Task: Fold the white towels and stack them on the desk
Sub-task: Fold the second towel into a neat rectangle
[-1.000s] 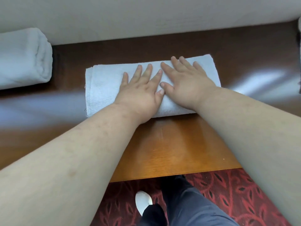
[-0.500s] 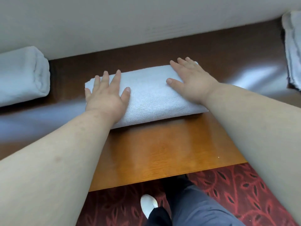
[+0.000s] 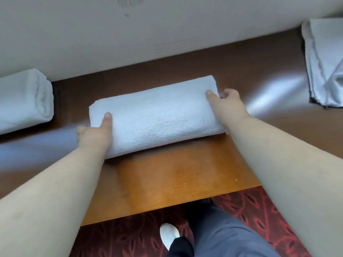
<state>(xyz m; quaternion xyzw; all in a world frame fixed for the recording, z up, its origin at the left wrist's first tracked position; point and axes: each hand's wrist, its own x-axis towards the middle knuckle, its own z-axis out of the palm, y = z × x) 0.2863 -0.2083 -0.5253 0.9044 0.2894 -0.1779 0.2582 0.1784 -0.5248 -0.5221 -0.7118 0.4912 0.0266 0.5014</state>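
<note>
Folded white towel (image 3: 157, 115) gripped at both ends on the wooden desk (image 3: 167, 182).

Nearest, a white shoe (image 3: 169, 236) and grey trouser leg (image 3: 222, 240) are seen on red patterned carpet (image 3: 130, 238), below the desk edge. Between the hands, the towel is held: the left hand (image 3: 93, 135) is curled round its left end, thumb on top; the right hand (image 3: 227, 105) is clamped likewise on its right end. A rolled towel (image 3: 22, 101) is noted left of the left hand, a loose towel (image 3: 324, 62) beyond the right.

A glossy wooden surface (image 3: 167, 182) is seen bearing a folded towel (image 3: 157, 117) at centre, a folded towel stack (image 3: 24, 101) left, and a loose towel (image 3: 326, 62) right.
</note>
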